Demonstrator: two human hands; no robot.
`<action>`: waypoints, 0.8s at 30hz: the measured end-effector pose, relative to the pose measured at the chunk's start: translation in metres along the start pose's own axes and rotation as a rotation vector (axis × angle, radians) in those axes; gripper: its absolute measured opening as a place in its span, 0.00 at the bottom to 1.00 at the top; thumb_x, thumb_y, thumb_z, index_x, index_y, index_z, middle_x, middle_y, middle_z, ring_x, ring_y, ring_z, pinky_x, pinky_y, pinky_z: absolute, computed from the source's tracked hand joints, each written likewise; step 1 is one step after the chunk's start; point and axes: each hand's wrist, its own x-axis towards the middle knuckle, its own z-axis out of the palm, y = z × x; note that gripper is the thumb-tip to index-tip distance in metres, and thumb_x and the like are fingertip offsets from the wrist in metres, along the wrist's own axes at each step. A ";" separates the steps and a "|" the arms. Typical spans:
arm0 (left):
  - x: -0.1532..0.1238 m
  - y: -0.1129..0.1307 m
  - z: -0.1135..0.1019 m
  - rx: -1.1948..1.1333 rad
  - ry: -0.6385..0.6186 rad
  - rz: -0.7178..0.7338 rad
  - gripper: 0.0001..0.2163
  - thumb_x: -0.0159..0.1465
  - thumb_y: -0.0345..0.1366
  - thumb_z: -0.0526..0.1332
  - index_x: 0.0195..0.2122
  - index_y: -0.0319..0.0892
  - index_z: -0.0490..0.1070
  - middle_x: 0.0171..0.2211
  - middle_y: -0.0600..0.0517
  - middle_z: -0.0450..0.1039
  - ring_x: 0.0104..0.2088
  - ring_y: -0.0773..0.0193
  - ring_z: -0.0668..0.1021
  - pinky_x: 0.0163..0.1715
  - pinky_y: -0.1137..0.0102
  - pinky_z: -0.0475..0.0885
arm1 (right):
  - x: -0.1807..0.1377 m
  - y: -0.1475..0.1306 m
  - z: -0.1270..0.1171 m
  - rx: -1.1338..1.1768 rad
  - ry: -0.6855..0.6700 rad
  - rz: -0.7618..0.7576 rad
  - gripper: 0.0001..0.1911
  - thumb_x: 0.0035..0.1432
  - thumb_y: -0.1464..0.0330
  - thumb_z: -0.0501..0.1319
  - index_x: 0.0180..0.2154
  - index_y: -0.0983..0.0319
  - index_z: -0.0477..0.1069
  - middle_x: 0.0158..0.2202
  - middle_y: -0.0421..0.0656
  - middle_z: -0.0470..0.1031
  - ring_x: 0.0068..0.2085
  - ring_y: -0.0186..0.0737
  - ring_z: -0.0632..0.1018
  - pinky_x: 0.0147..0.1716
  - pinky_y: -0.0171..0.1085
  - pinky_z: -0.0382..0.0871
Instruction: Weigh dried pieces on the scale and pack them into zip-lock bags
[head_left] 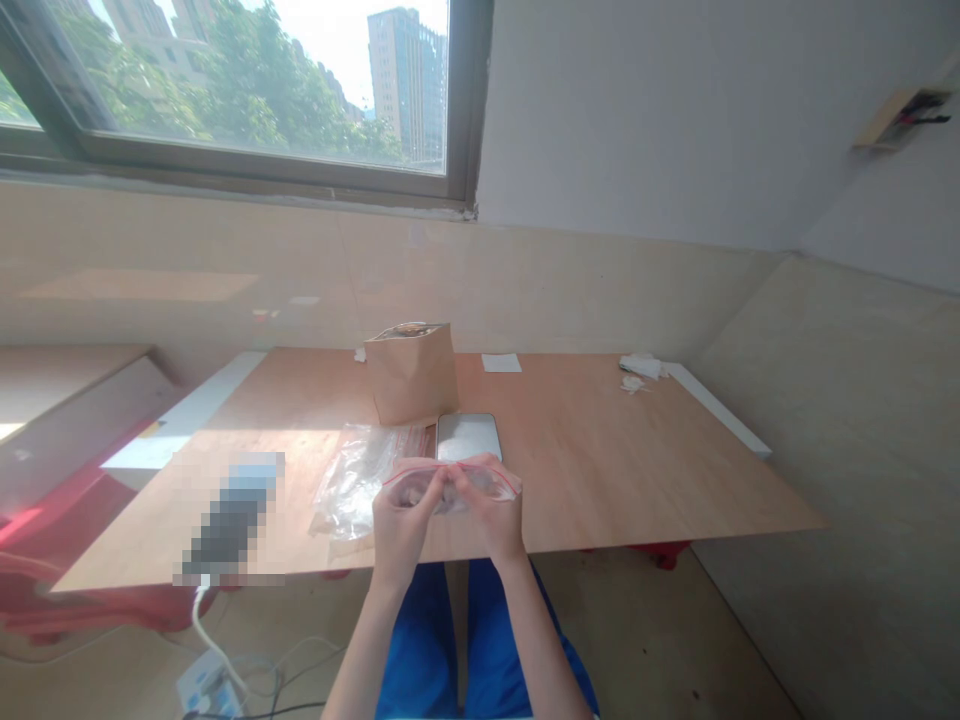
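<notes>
Small clear zip bag [499, 484] with a red seal strip, held just above the near edge of the table [600, 470], at centre. Pale contents, too blurred to identify.

Left hand [401, 520]: fingers closed, pinching the bag's left part near the seal. Right hand [491, 518]: fingers closed, pinching the bag's middle and right part. The fingertips of the two hands meet at the bag.

Just beyond the bag: flat metal tray [469, 436]. To its left, a pile of clear plastic bags [352, 480]. Farther back, an upright brown paper bag [412, 375], top open. Far edge: white paper slip [501, 363]; crumpled tissue [641, 368] at the far right. A pixelated object [229, 520] lies near left.
</notes>
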 end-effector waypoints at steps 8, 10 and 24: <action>0.000 -0.008 -0.001 -0.160 0.039 -0.157 0.14 0.52 0.44 0.63 0.32 0.38 0.75 0.30 0.49 0.77 0.32 0.61 0.77 0.32 0.71 0.72 | 0.001 -0.001 0.004 0.189 0.029 0.151 0.09 0.49 0.62 0.63 0.25 0.62 0.75 0.27 0.42 0.77 0.30 0.39 0.76 0.31 0.35 0.70; -0.001 -0.011 0.000 -0.198 0.079 -0.200 0.14 0.53 0.45 0.63 0.30 0.37 0.75 0.27 0.49 0.76 0.30 0.62 0.77 0.29 0.72 0.71 | 0.001 0.000 0.004 0.209 0.045 0.161 0.10 0.49 0.63 0.63 0.24 0.62 0.74 0.25 0.42 0.77 0.30 0.39 0.76 0.31 0.36 0.70; 0.001 -0.013 0.003 -0.357 0.253 -0.405 0.20 0.53 0.52 0.59 0.23 0.37 0.73 0.18 0.53 0.72 0.17 0.69 0.71 0.17 0.75 0.65 | 0.007 0.014 -0.009 0.265 0.168 0.292 0.25 0.55 0.49 0.53 0.22 0.63 0.69 0.15 0.40 0.71 0.12 0.29 0.60 0.13 0.31 0.49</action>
